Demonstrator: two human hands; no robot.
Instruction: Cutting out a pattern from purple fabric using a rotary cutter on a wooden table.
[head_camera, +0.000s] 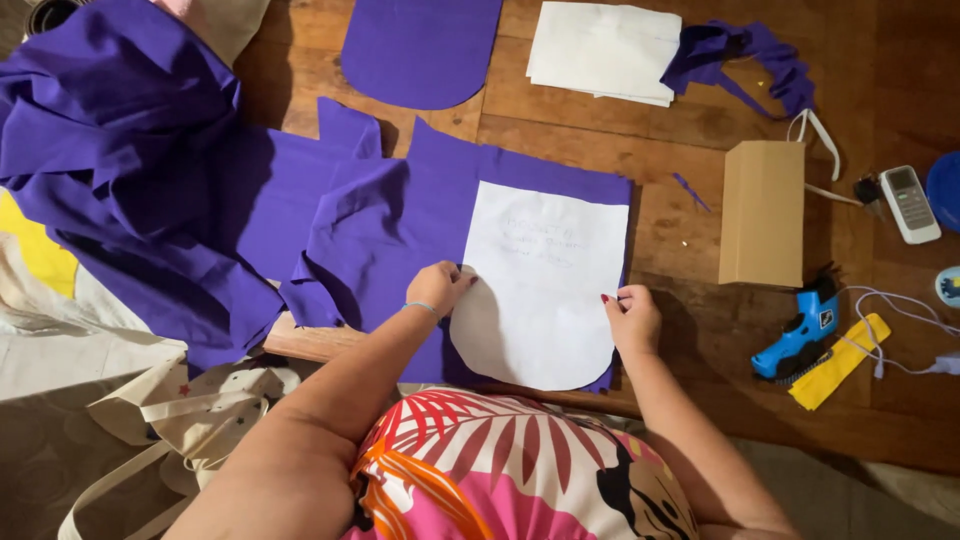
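Paper pattern (545, 285) flat on purple fabric (400, 215) at table (690, 220) edge. Left hand (437, 287) curled, pinching pattern's left rim; right hand (632, 317) closed at right rim, maybe around small tool, cannot tell. Risk: pattern sliding on loose, rumpled cloth, outline skewed.

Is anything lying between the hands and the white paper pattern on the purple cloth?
Nothing visible. The left hand already touches the paper pattern at its left edge and the right hand at its right edge; the pattern lies flat on the purple cloth.
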